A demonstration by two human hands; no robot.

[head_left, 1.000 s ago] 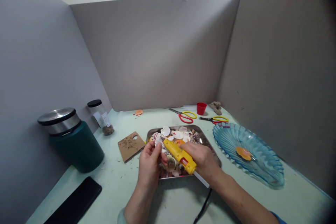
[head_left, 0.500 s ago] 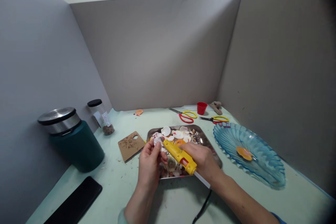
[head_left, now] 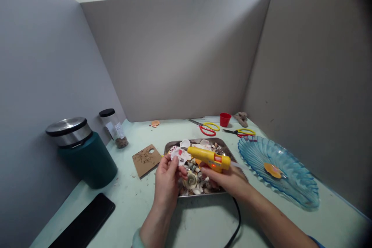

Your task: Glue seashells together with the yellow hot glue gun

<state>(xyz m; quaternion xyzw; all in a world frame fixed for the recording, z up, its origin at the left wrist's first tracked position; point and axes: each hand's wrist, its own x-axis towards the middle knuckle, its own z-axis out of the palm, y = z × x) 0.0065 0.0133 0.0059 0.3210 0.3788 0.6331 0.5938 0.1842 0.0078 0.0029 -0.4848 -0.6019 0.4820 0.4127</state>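
Observation:
Pinched in my left hand is a white shell with a small red piece on its face, held over the near left of a metal tray. My right hand grips a yellow hot glue gun whose orange light glows. The gun lies nearly level, its nozzle pointing left, close to the shell's upper edge; whether they touch I cannot tell. A glue stick juts from its back end. Mixed shells fill the tray beneath both hands.
Left of the tray lie a brown board, a clear jar, a teal canister and a black phone. Two pairs of scissors and a red cup stand behind. A blue glass dish is at right; a black cord hangs nearer.
The glue gun has swung from a downward slant to nearly level, its back end rising and moving right. The shell's face with the red piece now shows more clearly. The view has shifted slightly.

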